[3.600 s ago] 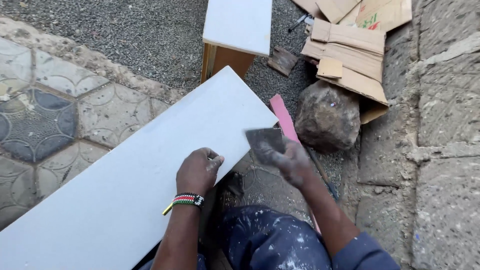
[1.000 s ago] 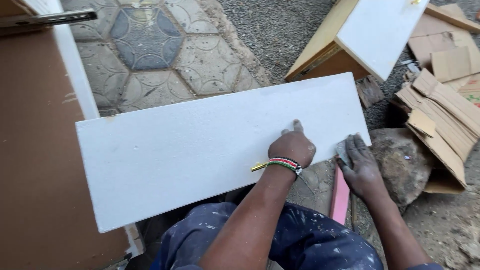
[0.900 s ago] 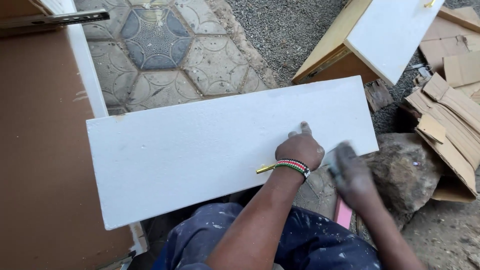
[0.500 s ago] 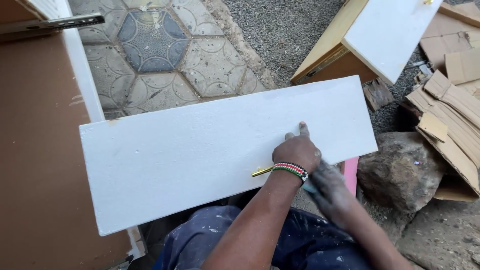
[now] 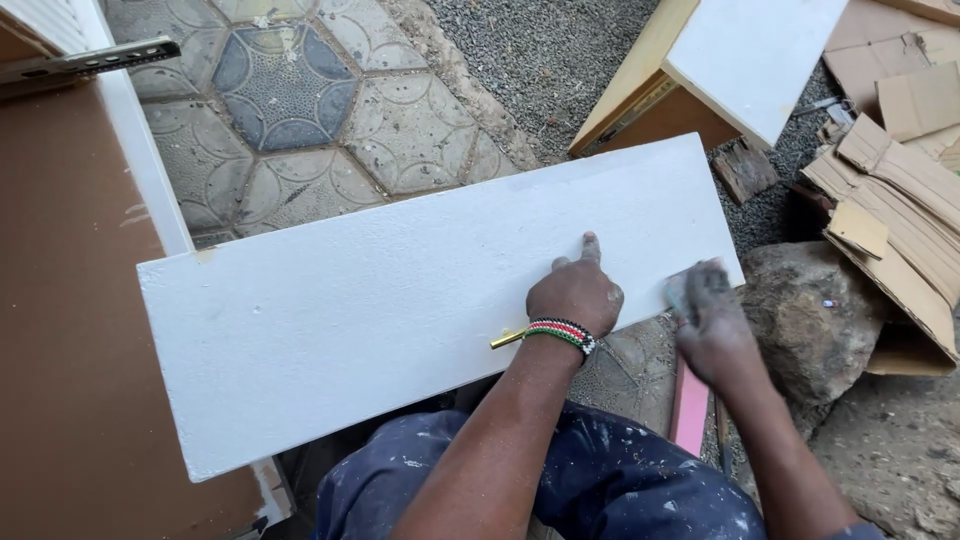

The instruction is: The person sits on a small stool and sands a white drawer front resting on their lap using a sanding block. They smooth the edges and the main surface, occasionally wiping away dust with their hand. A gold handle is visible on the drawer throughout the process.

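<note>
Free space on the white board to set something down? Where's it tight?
The white board is bare from its left end to the left hand. Its right end is crowded: left hand, right hand, with the rock and cardboard pile just beyond.
</note>
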